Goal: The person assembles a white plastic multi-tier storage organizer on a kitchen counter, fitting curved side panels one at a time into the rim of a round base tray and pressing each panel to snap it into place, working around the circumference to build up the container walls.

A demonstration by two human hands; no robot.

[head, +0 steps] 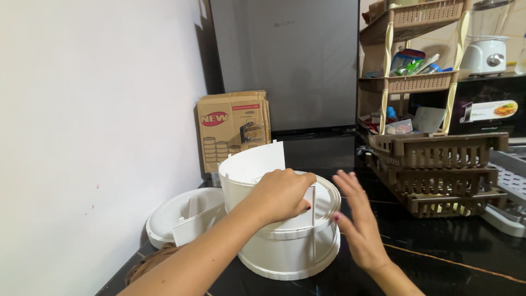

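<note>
On the black counter (pixel 438 257), the left hand (pixel 282 194) grips a white tub's (pixel 290 246) rim to steady it, while the open, empty right hand (pixel 356 219) hovers just beside.

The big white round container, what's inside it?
Inside the white round container a curved white panel stands up at the back. The left hand rests on its top ring, covering the middle, so anything deeper is hidden.

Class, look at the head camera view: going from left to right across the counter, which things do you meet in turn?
White lid → white round container under the left hand → right hand → stacked brown baskets.
</note>
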